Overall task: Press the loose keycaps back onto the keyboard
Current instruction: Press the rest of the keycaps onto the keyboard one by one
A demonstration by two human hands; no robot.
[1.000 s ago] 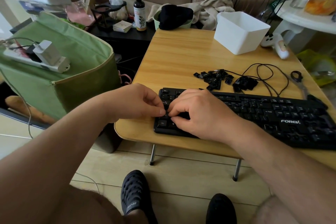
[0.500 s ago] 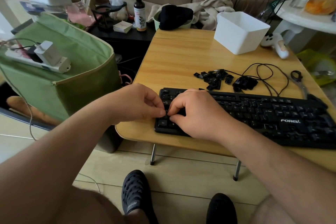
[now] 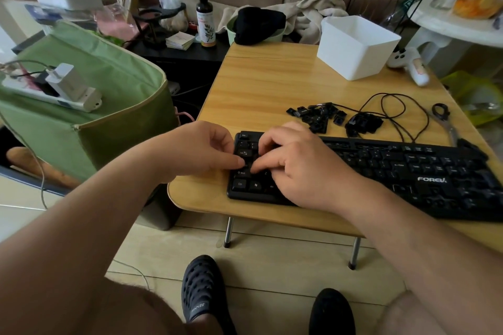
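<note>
A black keyboard point(image 3: 408, 171) lies along the front of the small wooden table point(image 3: 272, 84). Both my hands meet over its left end, above the Shift key. The curled fingers and thumb tip of my left hand point(image 3: 201, 149) close on a small black keycap point(image 3: 247, 164) in the row above Shift. My right hand point(image 3: 296, 160) arches over the neighbouring keys, its thumb and forefinger pinching the same cap from the other side. Most of the cap is hidden by the fingertips. Several loose black keycaps point(image 3: 321, 117) lie in a pile behind the keyboard.
The keyboard's black cable point(image 3: 394, 109) loops behind the keycap pile, with a key puller tool point(image 3: 446, 122) to the right. A white bin point(image 3: 356, 46) stands at the back right. A green fabric box point(image 3: 109, 95) sits left of the table. My feet are below.
Both hands stay at the keyboard's left end. My right hand's fingers have crept slightly farther back over the upper rows, and my left thumb stays on the same spot.
</note>
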